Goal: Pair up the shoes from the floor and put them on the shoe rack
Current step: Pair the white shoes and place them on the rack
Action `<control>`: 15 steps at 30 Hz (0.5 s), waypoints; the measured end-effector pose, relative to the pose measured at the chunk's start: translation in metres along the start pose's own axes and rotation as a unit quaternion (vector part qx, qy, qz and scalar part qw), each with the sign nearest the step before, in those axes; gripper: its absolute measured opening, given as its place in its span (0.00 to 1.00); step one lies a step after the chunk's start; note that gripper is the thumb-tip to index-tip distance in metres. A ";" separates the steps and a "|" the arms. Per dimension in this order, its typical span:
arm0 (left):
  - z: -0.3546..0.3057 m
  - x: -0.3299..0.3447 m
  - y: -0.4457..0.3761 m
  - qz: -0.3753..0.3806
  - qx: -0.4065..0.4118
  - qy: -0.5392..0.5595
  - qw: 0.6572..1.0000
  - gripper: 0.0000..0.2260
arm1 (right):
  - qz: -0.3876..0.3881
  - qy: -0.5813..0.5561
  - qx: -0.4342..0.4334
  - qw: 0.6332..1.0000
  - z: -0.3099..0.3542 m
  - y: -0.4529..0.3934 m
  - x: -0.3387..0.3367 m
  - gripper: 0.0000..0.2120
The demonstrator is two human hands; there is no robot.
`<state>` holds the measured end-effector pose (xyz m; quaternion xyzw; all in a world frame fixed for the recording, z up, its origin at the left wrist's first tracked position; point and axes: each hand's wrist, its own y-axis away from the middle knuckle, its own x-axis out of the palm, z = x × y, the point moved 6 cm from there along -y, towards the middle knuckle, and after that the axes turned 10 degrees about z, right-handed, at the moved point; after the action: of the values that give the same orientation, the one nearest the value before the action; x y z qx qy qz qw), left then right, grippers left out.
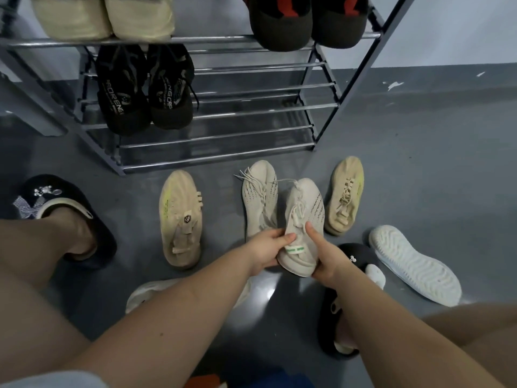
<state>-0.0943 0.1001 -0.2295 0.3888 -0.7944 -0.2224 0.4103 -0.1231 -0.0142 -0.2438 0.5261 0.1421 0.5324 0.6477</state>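
Left hand [268, 247] and right hand [326, 254] gripping heel of pale grey knit lace-up sneaker [303, 219], thumbs on top, held just above grey floor [419, 163]. Matching pale grey sneaker [258, 197] lying just beside, before front edge of metal-bar shoe rack [218, 141]. Tan knit sneakers [179, 217] to either side.

Pale grey sneaker [303, 219] with black dashes and a green-and-white heel tab, matching sneaker [258, 197] beside, two tan shoes [179, 217] streaked neon yellow, white sole [414, 264], black lettered pair [142, 88] on a silver rack [251, 110], blue-grey floor [419, 135].
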 end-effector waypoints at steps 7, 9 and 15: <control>0.001 -0.001 -0.015 -0.026 0.022 0.065 0.997 0.15 | -0.025 0.066 -0.024 0.997 0.006 -0.010 -0.003 0.35; 0.000 -0.005 -0.016 -0.033 0.029 0.074 0.996 0.14 | -0.024 0.086 -0.035 0.995 0.005 -0.012 0.001 0.46; -0.013 -0.028 -0.023 -0.098 0.038 0.000 0.994 0.13 | -0.046 0.115 -0.103 0.987 0.021 -0.023 0.007 0.42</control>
<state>-0.0636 0.1082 -0.2504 0.4799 -0.7605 -0.2310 0.3714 -0.0919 -0.0166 -0.2515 0.3849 0.1839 0.5708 0.7016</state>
